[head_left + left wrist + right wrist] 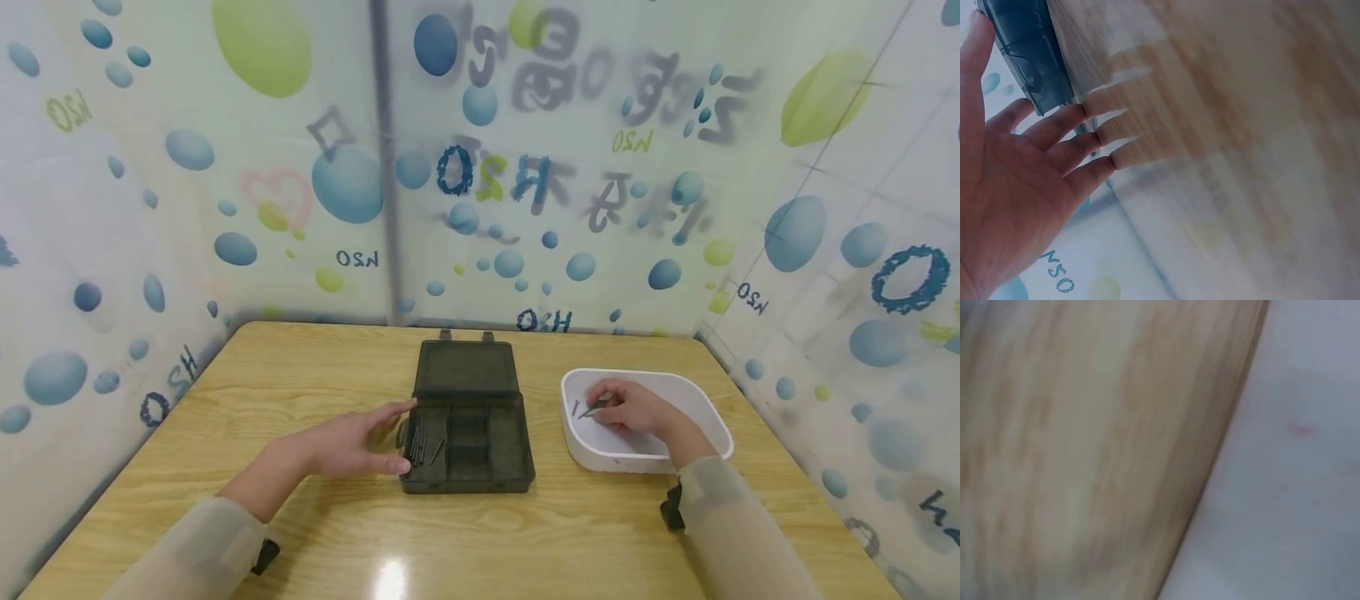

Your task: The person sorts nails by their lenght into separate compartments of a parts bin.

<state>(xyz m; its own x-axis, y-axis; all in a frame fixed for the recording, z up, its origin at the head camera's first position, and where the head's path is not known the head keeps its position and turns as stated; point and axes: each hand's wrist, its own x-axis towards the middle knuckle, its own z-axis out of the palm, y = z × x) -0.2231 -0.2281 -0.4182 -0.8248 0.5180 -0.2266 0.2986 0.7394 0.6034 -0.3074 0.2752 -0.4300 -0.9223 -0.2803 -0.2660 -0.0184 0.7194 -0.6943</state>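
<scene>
A dark, see-through plastic organizer box (489,446) lies with its lid (467,367) folded back. Several thin screws (417,442) rest in its left compartment. My left hand (352,446) is at the box's left side, fingers and thumb spread, thumb tip at the near left corner. The left wrist view shows the same hand (1035,162) with straight fingers beside the box (1029,56). Inside the white bin (637,462), my right hand (626,406) pinches a thin screw (588,412) between thumb and fingers. Another small screw (575,407) is at the bin's left wall.
The wooden table (322,367) carries the box near its middle and the bin to the right. Behind and on both sides hangs a patterned curtain (480,250). The right wrist view holds only blurred wood (1085,450) and the bin's white side (1285,487).
</scene>
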